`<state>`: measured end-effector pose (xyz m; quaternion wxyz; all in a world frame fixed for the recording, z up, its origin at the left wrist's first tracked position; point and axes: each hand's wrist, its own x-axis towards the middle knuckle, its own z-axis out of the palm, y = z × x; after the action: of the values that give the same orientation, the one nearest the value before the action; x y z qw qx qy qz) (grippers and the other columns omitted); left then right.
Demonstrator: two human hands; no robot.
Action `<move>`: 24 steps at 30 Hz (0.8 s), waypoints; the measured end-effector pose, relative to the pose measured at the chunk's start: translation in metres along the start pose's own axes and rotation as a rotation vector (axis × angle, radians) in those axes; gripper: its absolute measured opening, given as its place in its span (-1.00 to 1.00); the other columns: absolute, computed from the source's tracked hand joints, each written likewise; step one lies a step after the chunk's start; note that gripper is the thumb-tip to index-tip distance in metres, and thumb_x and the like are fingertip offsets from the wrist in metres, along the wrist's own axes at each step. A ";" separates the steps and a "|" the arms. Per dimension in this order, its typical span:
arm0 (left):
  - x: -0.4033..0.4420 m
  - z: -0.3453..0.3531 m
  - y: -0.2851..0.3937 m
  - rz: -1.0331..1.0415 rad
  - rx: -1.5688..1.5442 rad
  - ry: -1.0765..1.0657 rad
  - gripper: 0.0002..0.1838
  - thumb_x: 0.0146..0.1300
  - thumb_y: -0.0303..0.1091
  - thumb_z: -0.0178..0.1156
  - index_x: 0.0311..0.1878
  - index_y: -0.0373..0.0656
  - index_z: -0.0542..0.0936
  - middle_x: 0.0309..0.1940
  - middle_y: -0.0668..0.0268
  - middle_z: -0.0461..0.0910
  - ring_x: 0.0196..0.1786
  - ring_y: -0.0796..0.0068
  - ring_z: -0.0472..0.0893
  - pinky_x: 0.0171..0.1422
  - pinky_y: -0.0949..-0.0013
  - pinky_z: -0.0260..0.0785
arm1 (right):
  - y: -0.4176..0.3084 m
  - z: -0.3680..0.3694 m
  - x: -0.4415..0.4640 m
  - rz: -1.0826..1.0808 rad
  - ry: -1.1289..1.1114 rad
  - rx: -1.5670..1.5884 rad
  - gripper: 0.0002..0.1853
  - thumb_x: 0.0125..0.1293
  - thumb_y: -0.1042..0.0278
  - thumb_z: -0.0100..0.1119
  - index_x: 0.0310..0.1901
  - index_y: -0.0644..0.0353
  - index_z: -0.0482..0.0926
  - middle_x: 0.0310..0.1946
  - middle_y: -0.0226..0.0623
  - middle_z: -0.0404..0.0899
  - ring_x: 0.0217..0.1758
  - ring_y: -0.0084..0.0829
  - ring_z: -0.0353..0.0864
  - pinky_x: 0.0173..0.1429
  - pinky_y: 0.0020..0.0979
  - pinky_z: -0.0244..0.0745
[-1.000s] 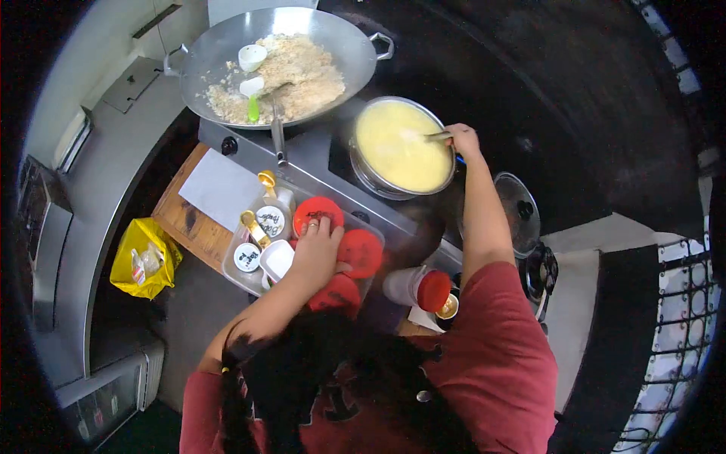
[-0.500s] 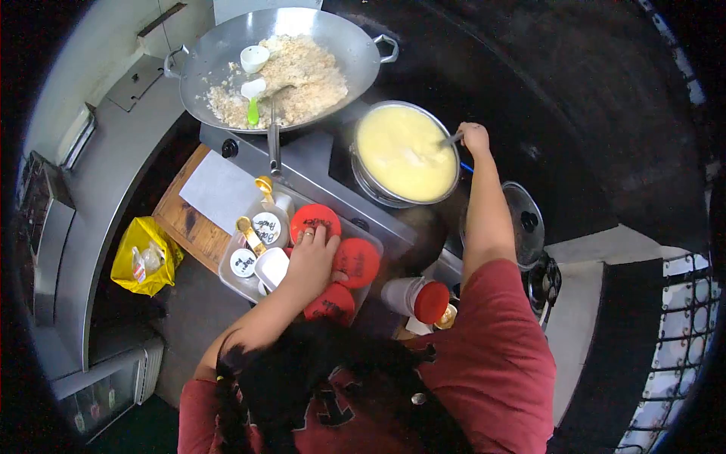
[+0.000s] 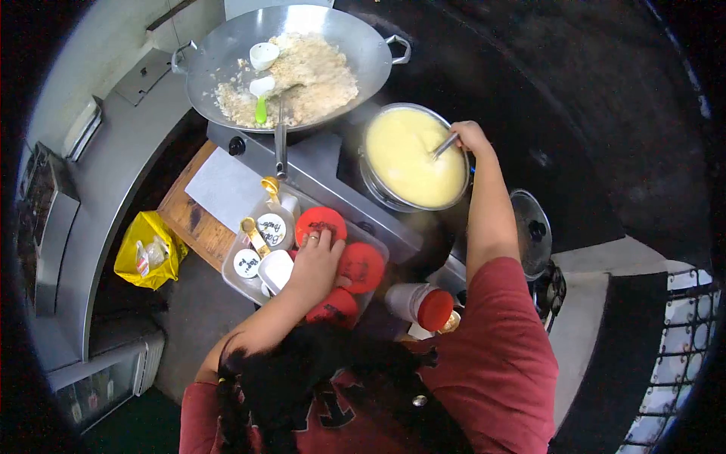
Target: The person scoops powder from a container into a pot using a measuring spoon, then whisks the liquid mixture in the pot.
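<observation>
Holding metal handle [image 3: 446, 145], steeper than before, right hand [image 3: 471, 136] at pot [image 3: 381, 192]

1. Wok [image 3: 214, 62]: smooth, shiny metal.
2. Cooking pot [image 3: 376, 185]: glossy metal.
3. Utensil handle [image 3: 446, 145]: smooth metal.
4. Jar lids [image 3: 321, 219]: smooth plastic.
5. Carrier bag [image 3: 151, 276]: crinkled, glossy plastic.
6. Table [image 3: 198, 223]: grained wood.
7. Shirt [image 3: 507, 340]: matt cloth.

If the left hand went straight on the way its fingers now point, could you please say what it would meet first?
Probably the farthest red lid, which the left hand seems to touch, though depth is unclear.
</observation>
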<state>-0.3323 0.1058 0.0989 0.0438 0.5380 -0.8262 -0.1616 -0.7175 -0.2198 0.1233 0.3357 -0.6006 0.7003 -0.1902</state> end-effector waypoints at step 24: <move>0.001 -0.001 0.001 -0.001 -0.016 0.013 -0.13 -0.14 0.11 0.51 0.21 -0.18 0.46 0.17 -0.02 0.41 0.28 -0.07 0.43 0.45 -0.03 0.26 | -0.008 0.033 0.021 -0.025 0.099 0.369 -0.77 0.26 0.22 0.17 -0.48 0.14 0.63 -0.69 -0.42 0.49 -0.67 -0.57 0.41 -0.59 -0.45 0.24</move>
<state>-0.3336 0.1055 0.1001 0.0533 0.5389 -0.8244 -0.1647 -0.6904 -0.2376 0.1005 0.4030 -0.5274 0.6617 -0.3487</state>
